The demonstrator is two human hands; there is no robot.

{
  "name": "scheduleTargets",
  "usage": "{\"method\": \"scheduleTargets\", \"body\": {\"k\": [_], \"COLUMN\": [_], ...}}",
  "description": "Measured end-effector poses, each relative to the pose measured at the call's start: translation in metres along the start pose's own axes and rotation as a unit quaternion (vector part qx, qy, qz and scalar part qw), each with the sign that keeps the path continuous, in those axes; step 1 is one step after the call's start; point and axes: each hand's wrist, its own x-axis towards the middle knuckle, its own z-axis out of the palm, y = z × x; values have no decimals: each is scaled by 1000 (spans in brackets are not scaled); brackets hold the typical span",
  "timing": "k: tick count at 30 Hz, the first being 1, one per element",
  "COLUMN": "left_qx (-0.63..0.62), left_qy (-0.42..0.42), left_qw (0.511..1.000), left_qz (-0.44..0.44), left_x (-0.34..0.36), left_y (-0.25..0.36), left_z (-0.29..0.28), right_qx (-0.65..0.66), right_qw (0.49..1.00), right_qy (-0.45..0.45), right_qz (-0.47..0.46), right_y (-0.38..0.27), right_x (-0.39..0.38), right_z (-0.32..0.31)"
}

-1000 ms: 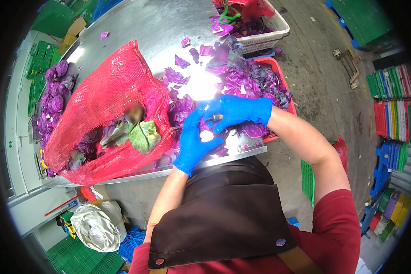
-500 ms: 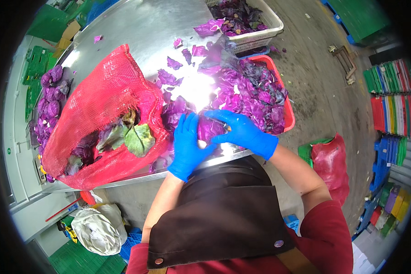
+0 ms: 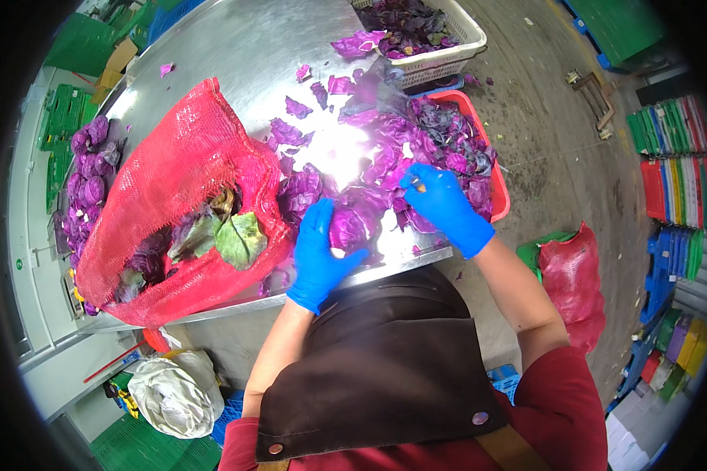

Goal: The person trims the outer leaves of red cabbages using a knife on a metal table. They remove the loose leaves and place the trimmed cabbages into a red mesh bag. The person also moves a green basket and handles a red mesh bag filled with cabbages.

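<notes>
My left hand [image 3: 322,255], in a blue glove, cups the side of a purple cabbage head [image 3: 353,226] at the metal table's [image 3: 212,39] near edge. Up and right of the cabbage, my right hand [image 3: 444,206], also gloved, has its fingers closed on a small orange-brown object [image 3: 421,186], mostly hidden, perhaps a handle. Torn purple leaves [image 3: 393,157] lie around both hands, partly under bright glare. Left of them lies an open red mesh sack [image 3: 165,153] holding cabbage and a wilted green leaf [image 3: 240,239].
Purple cabbage heads [image 3: 90,188] line the table's left side. A white basket [image 3: 467,47] and red crate [image 3: 496,192] of leaves sit at the right. Stacked crates [image 3: 668,200] stand along the right wall; a red sack [image 3: 569,282] and white sack [image 3: 173,392] lie low beside me.
My right hand has come away from the cabbage and moved up and right from where it was half a second ago. My left hand stays beside the cabbage, now more exposed.
</notes>
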Motion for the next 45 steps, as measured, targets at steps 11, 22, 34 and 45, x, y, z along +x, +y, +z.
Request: {"method": "scheduleTargets", "body": {"k": [11,22,34,45], "left_qx": [-8,33,-459,-436], "left_qy": [-119,-26,147,194], "left_qw": [990,999,851,835], "left_qz": [-69,-23,-209,-274], "left_x": [24,5,-12,-11], "left_y": [9,16,22,25], "left_z": [-20,-5,-42,-42], "right_qx": [-237,-213,-172,-47], "right_qw": [961,966,941,982], "right_qy": [-28,74,163,-1], "right_qz": [-140,-127,-242,-185], "right_y": [-6,38,-29,-51], "right_x": [-5,26,4,9], "right_z": [38,33,26,38]}}
